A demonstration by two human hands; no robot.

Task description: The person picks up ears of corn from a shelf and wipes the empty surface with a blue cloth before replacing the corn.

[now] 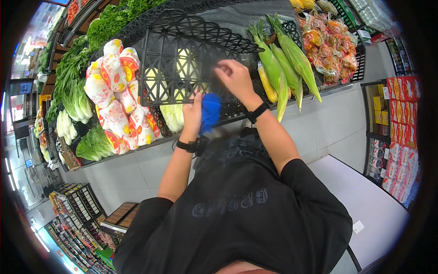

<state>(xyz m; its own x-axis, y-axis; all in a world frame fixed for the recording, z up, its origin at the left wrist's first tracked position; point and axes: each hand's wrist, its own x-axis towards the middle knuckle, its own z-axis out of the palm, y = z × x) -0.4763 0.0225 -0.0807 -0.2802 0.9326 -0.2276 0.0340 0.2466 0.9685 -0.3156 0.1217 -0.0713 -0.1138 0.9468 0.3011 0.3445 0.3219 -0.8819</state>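
My left hand (192, 113) is closed on a blue cloth (210, 109), which bunches out to the right of it. Its thumb lies at the lower edge of a black plastic lattice crate (145, 73), tilted over the produce stand. Through the crate's openings show pale Chinese cabbages (172, 118), one of them poking out below. My right hand (236, 78) is curled beside the crate's right part, fingertips blurred; whatever they may pinch does not show. Right of that hand lie husked corn cobs (277, 75). Left of the crate are paper-wrapped produce pieces (116, 98) in white, red and yellow.
Leafy greens (73, 86) spread along the stand's left side. Bagged reddish produce (329, 48) is heaped at the far right. The stand's grey tiled front (301, 132) runs before me. A white tabletop (360, 201) stands at my right, near shelves of red packages (404, 109).
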